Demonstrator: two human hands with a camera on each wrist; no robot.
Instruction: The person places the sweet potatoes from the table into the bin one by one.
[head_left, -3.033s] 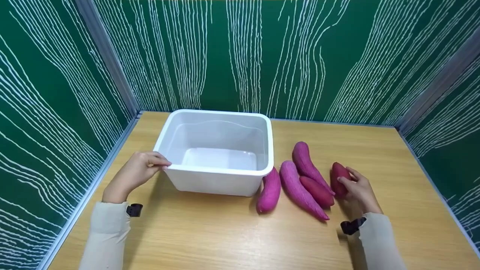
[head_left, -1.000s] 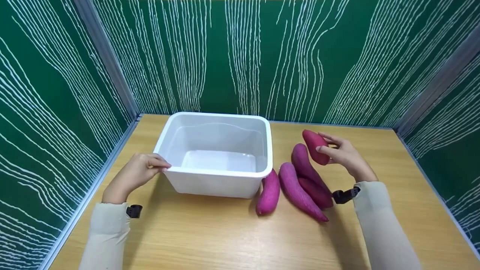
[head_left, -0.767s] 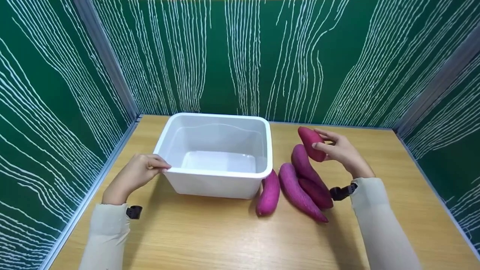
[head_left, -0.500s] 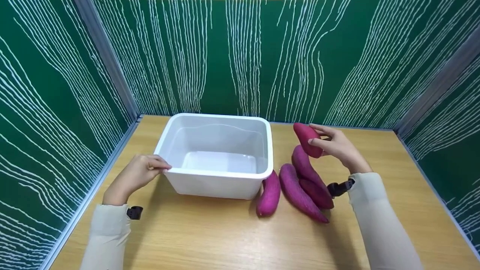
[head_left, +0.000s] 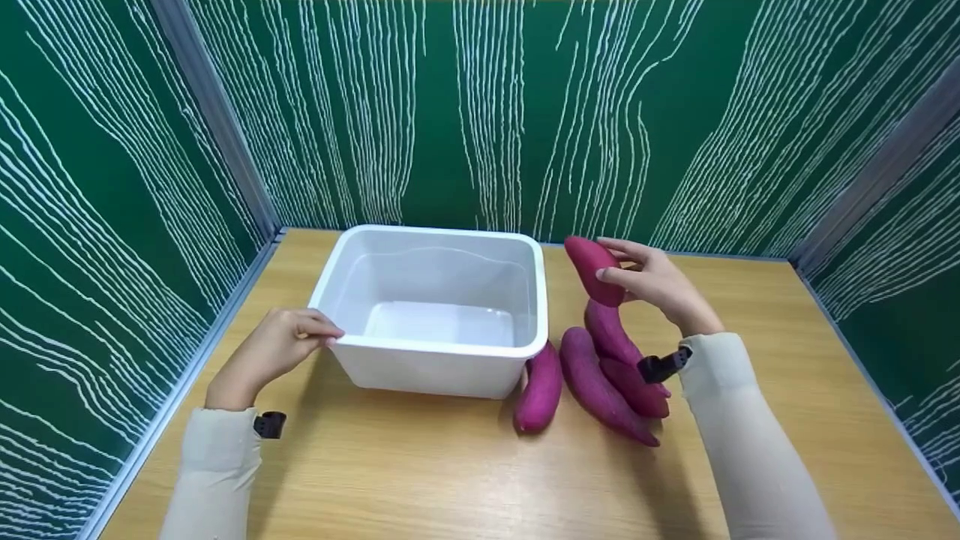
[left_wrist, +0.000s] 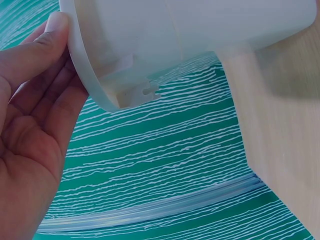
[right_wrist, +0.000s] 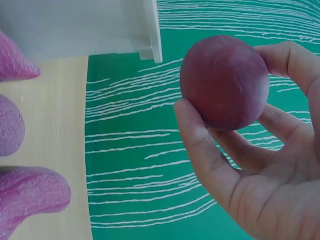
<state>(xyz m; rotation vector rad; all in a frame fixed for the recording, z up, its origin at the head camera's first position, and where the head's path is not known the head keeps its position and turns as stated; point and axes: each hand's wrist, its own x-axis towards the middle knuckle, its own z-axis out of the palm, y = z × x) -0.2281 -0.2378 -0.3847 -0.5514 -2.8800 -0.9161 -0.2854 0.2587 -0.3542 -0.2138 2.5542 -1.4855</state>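
With thumb and fingers, my left hand pinches the near-left corner of the rim of a white plastic bin. In the left wrist view the thumb lies over that rim. My right hand holds a smooth dark red sweet potato in the air, just right of the bin. In the right wrist view its rounded end sits between thumb and fingers. Below it on the table lie a curved purple sweet potato, a longer one and a second dark red one.
Another purple sweet potato lies against the bin's near-right corner. The wooden table is bordered by green panels with white wavy lines and grey metal posts. Inside the bin, only its bare white floor shows.
My right hand has lifted the dark red sweet potato from the table's right side and carried it left and away from me towards the bin. My left hand has stayed on the rim.
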